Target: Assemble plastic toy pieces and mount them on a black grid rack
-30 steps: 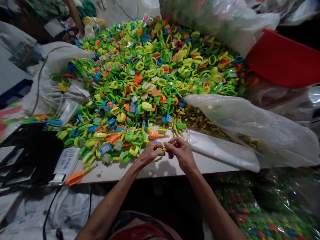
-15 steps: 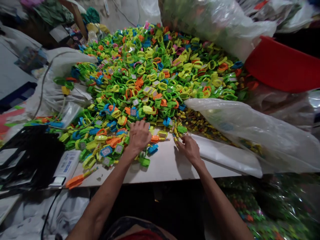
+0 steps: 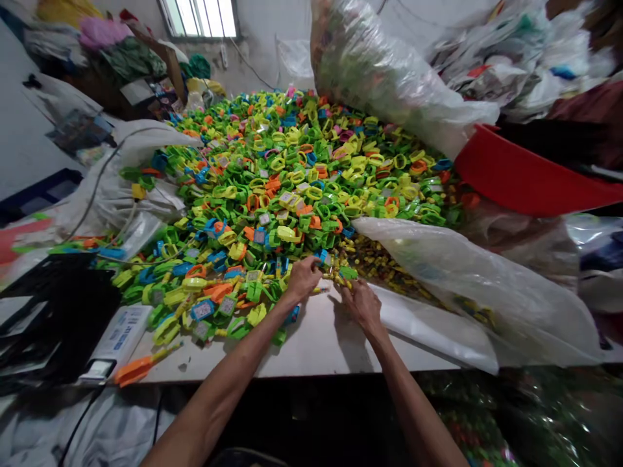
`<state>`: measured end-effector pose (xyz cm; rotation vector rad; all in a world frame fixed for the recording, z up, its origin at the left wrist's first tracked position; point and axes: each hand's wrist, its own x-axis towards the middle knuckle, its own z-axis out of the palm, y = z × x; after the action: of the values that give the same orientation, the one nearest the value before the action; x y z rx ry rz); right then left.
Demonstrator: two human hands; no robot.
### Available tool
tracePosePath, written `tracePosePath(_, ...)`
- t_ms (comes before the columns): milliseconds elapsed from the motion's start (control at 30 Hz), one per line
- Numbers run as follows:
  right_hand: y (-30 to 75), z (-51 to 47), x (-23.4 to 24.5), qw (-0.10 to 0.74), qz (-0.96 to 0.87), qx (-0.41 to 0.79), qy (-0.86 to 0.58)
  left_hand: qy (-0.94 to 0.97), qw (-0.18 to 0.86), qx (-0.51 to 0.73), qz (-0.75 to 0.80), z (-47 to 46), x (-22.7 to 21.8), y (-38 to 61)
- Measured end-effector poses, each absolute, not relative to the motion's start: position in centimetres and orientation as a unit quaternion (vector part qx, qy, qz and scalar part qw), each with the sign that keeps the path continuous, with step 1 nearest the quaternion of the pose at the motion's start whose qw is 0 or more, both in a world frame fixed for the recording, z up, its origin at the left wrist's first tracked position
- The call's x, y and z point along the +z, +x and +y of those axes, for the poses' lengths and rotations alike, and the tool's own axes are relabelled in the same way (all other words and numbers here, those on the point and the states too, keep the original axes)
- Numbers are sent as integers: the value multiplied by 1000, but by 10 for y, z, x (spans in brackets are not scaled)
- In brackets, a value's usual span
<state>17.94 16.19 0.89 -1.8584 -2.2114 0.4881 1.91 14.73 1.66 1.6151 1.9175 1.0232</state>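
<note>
Sm. yellow stick [image 3: 343,281] is at the front edge of the loose stuff, ctr of view, just past the R grip [image 3: 363,301] (bare hand). From that grip it lies approx. 10 o'clock, at the fingertips; long axis seems to run approx. 10 to 4, tho' it's small & partly hidden, so not certain. R grip is nearer to it than the L grip [image 3: 305,277]. R fingers are bent down over the stick's near end; can't make out whether they're pinched on it or only touching. L grip is palm-down w/ fingers curled, at approx. 9 o'clock from the stick; fingertips are hidden, so no way to say if it's got hold of anything. A blue toy watch [image 3: 322,257] is just beside the L fingers, approx. 1 o'clock from that hand. Green pc. [image 3: 349,272] lies right by the stick, approx. 1 o'clock from it.

Further out: pile of yellow sticks [image 3: 384,267] at approx. 2 o'clock, partly under a clear plastic sheet [image 3: 467,279]; white plastic roll [image 3: 433,324] lies along the counter [image 3: 316,353] at approx. 4. Big heap of toy watches [image 3: 272,188] (green/yellow mostly, some orange, blue, pink) fills 9 thru 1 o'clock. Orange toy watch [image 3: 134,371] w/ a yellow end sits apart at approx. 8, near the counter's edge, next to a white box [image 3: 124,331]. Red plastic pc. [image 3: 530,172] at approx. 2, far side; stuffed clear bag [image 3: 379,71] at approx. 12–1, behind the heap.
</note>
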Motion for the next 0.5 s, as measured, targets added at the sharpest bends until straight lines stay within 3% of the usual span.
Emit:
tracePosePath(67,181,157,12,226,-716,257,-608,512,309,462,654,137,26,15)
tracePosePath(133,178,149,16,311,-652,421,-548,374,468,570,562,122,33,14)
tracePosePath(233,171,130,23,320,-544,634,-447,191,624,628,424,98,37,18)
tracePosePath(367,158,105,24,343,-444,703,-437,134,630,658,389,76,27,34)
tracePosePath(500,150,94,18,406,-349,706,-464,172,546,684,452,64,8,48)
